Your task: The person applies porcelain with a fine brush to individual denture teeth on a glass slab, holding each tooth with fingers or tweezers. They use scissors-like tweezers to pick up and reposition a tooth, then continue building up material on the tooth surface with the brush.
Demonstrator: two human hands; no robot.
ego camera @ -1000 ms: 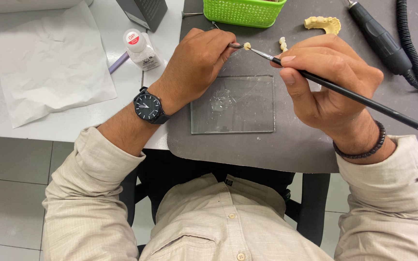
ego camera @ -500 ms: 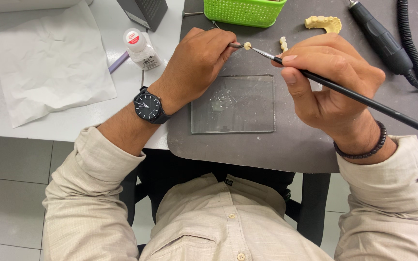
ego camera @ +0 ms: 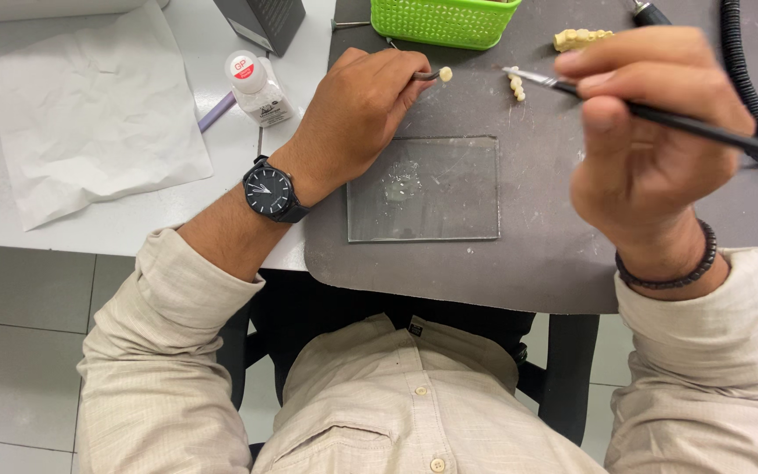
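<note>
Glass slab [ego camera: 436, 197]: we see it flat on the grey mat [ego camera: 528, 263], between our hands.
Left hand [ego camera: 357, 114]: closed on a metal tool [ego camera: 425, 76] carrying a small pale tooth piece [ego camera: 445, 75].
Right hand [ego camera: 651, 140]: we pinch a thin black brush [ego camera: 660, 114], tip beside a row of teeth [ego camera: 515, 85].
Green basket [ego camera: 445, 22]: at the mat's far edge.

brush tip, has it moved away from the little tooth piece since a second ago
Yes. The brush tip has pulled back to the right of the tooth piece, now above the glass slab's right edge, held by the right hand.
</note>
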